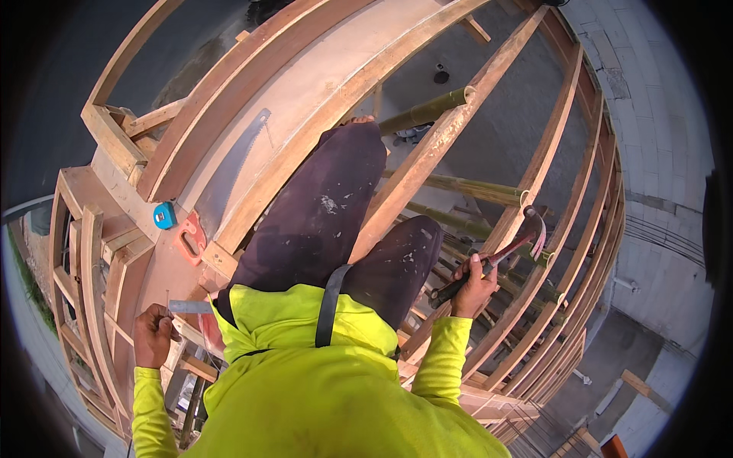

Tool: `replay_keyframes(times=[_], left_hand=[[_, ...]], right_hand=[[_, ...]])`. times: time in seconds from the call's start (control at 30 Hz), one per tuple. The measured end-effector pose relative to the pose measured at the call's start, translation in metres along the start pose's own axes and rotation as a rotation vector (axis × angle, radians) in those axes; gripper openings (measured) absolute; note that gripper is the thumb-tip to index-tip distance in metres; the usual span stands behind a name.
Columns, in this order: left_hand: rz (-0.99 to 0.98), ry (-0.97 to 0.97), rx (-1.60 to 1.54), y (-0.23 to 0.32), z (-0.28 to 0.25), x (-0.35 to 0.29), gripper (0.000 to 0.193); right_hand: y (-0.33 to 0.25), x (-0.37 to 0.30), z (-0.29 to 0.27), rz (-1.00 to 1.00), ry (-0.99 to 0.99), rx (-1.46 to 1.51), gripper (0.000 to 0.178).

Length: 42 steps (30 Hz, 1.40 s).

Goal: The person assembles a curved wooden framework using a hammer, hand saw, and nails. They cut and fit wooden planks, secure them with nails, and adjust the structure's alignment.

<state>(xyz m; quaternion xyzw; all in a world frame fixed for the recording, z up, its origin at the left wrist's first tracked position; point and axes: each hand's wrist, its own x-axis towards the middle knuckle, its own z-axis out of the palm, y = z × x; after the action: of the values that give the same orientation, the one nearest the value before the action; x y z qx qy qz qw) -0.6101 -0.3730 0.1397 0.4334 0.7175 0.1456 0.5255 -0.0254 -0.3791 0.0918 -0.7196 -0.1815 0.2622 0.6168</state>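
Steel-headed hammer (pixel 496 256) angled up-right in right hand (pixel 472 286)

Open gaps: between the joists (pixel 565 191), right of the knees (pixel 412 252); partly barred by bamboo poles (pixel 458 185). Board (pixel 305 99): free strip beside saw (pixel 229 172). Tape measure (pixel 163 215) just left of the saw handle.
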Motion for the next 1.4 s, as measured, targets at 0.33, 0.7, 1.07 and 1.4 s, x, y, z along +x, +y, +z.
replay_keyframes(times=[0.33, 0.7, 1.07, 1.4], left_hand=[[0.475, -0.245, -0.925, 0.334, 0.389, 0.276, 0.010], [0.075, 0.057, -1.020, 0.364, 0.606, 0.419, 0.009], [0.056, -0.087, -1.063, 0.363, 0.620, 0.435, 0.013], [0.191, -0.039, -1.031, 0.372, 0.601, 0.416, 0.008]], right_hand=[[-0.066, 0.019, 0.031, 0.087, -0.123, -0.407, 0.025], [-0.115, 0.118, 0.063, 0.059, -0.221, -0.857, 0.031], [-0.126, 0.277, 0.187, -0.205, -0.721, -1.408, 0.036], [-0.118, 0.322, 0.281, -0.549, -1.115, -1.642, 0.052]])
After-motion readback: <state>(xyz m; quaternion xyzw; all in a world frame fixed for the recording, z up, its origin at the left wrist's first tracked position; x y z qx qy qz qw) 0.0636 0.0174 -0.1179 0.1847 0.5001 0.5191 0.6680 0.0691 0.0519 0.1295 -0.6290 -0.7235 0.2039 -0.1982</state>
